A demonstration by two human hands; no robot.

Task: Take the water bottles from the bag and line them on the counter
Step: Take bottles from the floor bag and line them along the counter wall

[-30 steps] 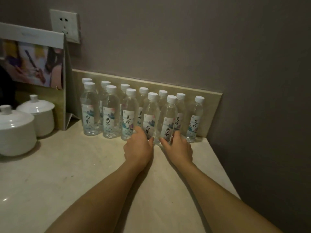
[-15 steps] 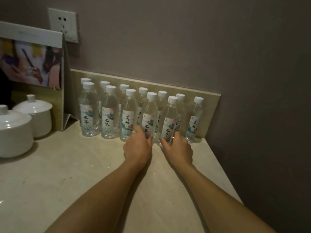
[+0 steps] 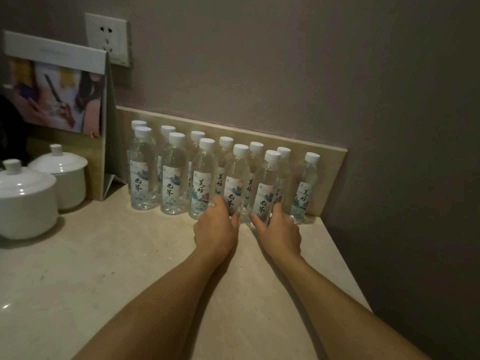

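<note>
The water bottles (image 3: 202,178) stand in two rows on the desk (image 3: 117,255), against the backsplash (image 3: 330,162). Left hand (image 3: 215,229) and right hand (image 3: 279,233) each grip a front bottle's base. Full, likely heavy, smooth plastic — best held mid-body, at the label.
</note>
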